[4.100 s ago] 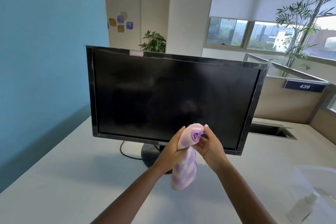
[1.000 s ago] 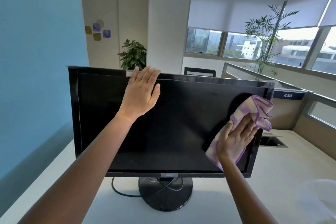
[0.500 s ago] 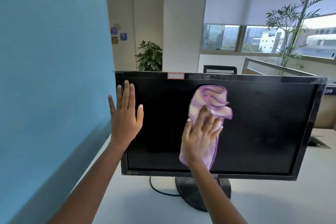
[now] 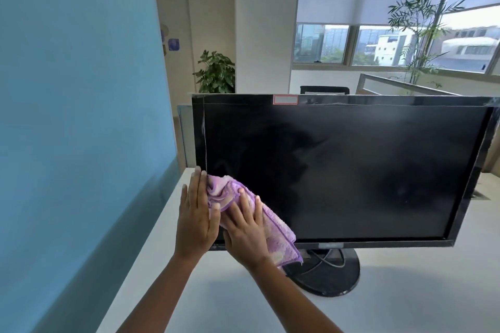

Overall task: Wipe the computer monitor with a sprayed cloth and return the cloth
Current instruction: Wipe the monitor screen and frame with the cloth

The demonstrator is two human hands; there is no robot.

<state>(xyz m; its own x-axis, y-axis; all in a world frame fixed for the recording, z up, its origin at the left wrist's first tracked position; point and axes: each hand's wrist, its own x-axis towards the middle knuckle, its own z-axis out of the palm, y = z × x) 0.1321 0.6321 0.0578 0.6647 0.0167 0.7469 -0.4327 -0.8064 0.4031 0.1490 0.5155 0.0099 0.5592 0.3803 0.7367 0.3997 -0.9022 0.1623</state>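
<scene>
The right hand (image 4: 247,227) pressed the cloth (image 4: 259,217) flat-fingered against the monitor's (image 4: 351,170) lower left corner. The left hand (image 4: 196,220), open and holding nothing, braced the left edge, fingers upward.

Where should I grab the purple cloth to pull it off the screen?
Probably the loose lower corner of the purple cloth, from the right and below. It hangs free past the monitor bottom edge, beside the right hand, while the bunched top is wedged against the left hand.
</scene>
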